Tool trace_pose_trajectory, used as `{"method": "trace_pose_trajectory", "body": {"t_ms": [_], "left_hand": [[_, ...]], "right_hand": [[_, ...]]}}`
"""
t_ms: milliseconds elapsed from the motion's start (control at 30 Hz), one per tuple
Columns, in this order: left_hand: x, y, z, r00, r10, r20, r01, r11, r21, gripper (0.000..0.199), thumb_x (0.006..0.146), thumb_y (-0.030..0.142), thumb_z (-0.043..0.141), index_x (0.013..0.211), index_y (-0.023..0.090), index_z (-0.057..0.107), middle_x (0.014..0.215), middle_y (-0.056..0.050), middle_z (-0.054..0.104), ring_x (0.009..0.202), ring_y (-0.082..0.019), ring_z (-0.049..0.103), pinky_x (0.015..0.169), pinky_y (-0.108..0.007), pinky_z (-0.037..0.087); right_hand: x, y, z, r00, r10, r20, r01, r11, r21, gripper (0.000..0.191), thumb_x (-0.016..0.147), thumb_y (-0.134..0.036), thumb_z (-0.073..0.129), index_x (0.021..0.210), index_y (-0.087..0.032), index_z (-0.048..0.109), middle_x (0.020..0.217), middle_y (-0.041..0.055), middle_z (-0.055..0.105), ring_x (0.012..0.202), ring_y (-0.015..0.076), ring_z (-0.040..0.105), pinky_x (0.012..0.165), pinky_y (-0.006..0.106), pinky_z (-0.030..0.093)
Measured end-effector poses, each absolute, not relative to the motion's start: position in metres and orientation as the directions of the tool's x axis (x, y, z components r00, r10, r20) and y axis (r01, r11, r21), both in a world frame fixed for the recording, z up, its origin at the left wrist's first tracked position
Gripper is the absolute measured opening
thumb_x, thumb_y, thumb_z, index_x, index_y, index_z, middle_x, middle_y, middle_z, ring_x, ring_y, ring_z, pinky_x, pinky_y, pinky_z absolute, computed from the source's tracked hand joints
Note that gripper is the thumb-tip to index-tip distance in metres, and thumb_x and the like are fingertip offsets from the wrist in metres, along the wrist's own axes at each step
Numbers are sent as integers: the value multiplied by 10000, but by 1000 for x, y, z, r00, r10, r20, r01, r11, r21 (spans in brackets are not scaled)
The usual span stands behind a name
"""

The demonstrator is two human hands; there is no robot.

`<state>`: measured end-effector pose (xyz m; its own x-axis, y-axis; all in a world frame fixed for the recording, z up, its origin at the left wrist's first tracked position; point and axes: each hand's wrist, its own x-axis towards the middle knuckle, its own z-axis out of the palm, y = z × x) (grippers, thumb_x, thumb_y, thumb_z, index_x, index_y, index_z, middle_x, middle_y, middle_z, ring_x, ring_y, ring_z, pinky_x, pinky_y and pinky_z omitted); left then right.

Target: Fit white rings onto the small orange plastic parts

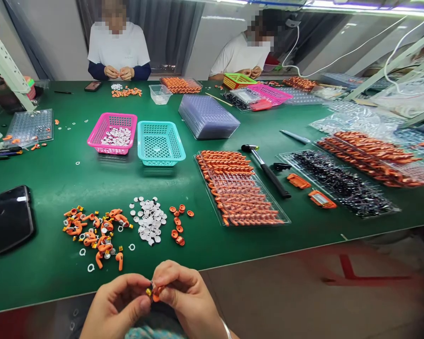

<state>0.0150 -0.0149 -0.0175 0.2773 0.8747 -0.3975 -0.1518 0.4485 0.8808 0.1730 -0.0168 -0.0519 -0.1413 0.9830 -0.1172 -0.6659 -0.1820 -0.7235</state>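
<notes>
My right hand [187, 294] pinches an orange earbud part [157, 295] between thumb and fingers, just past the table's front edge. From the other side my left hand [118, 303] closes its thumb and index finger at the same part, where a small gold-coloured tab [149, 292] shows. Their grip partly hides the piece. Beyond my hands lie a heap of orange earbud stems [104, 235] with gold tabs, a pile of white discs [151, 221] and several small orange caps [178, 228]. A few white rings [91, 268] lie near the stems.
A phone [13, 219] lies left. Behind stand a pink basket [113, 149] of white pieces, a teal basket [161, 160] and stacked clear trays [208, 117]. Right are a tray of orange parts [240, 193], a hammer [270, 174] and dark parts [342, 181]. Two people sit opposite.
</notes>
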Motion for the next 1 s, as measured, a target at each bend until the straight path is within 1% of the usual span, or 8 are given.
{"method": "trace_pose_trajectory", "body": {"t_ms": [100, 267, 333, 500, 633, 767, 867, 1000], "left_hand": [[19, -10, -12, 239, 835, -495, -201, 541, 816, 340, 624, 440, 888, 775, 166, 753, 686, -27, 706, 610, -113, 597, 583, -169, 484], [21, -6, -3, 136, 867, -480, -240, 499, 833, 334, 572, 399, 919, 742, 170, 745, 660, -13, 697, 620, -113, 599, 602, -157, 492], [20, -6, -1, 127, 868, -479, -222, 496, 840, 324, 576, 405, 914, 728, 169, 751, 654, -16, 702, 614, -119, 605, 598, -161, 497], [16, -9, -2, 147, 870, -470, -184, 491, 852, 286, 588, 412, 903, 746, 201, 790, 730, -35, 744, 684, -143, 647, 650, -162, 516], [13, -9, -4, 146, 930, -337, -66, 350, 935, 177, 664, 359, 858, 764, 227, 796, 723, -20, 721, 668, -132, 642, 630, -146, 507], [5, -6, -8, 228, 972, -55, 88, 36, 995, 34, 777, 243, 768, 746, 236, 757, 706, 0, 686, 654, -124, 640, 606, -146, 505], [0, -5, -12, 294, 949, 114, 176, -171, 970, 84, 813, 156, 723, 813, 240, 723, 749, 9, 705, 669, -130, 665, 622, -158, 529], [-1, -6, -13, 277, 938, 209, 228, -276, 934, 196, 815, 94, 705, 902, 268, 697, 764, 45, 713, 639, -109, 672, 613, -139, 534]], "right_hand": [[174, -17, -52, -157, 984, -81, -655, -165, -737, 102, 740, -218, 833, 832, -248, 801, 775, -16, 662, 696, 70, 629, 666, 163, 507], [174, -18, -54, -229, 968, -103, -664, -233, -711, 428, 654, -198, 896, 1034, -300, 729, 889, -30, 723, 808, 78, 661, 750, 151, 521], [174, -19, -56, -240, 966, -101, -631, -234, -740, 401, 644, -166, 896, 988, -290, 732, 901, -32, 728, 834, 83, 665, 779, 156, 523], [173, -19, -56, -191, 981, -36, -536, -135, -833, 183, 783, -151, 788, 923, -265, 763, 863, -20, 726, 805, 80, 672, 755, 149, 531], [173, -18, -54, -176, 984, -10, -512, -101, -853, 162, 812, -152, 759, 925, -268, 766, 855, -16, 737, 799, 84, 682, 744, 150, 543], [170, -17, -52, -172, 985, -26, -554, -119, -824, 171, 816, -137, 758, 924, -270, 758, 856, -25, 764, 794, 70, 701, 749, 133, 542], [167, -18, -52, -165, 986, -10, -596, -108, -795, 157, 827, -142, 752, 923, -267, 747, 867, -29, 773, 797, 63, 705, 754, 133, 542], [165, -19, -51, -162, 987, -2, -617, -103, -780, 158, 833, -128, 744, 921, -259, 738, 879, -26, 776, 811, 65, 705, 758, 142, 545]]}}
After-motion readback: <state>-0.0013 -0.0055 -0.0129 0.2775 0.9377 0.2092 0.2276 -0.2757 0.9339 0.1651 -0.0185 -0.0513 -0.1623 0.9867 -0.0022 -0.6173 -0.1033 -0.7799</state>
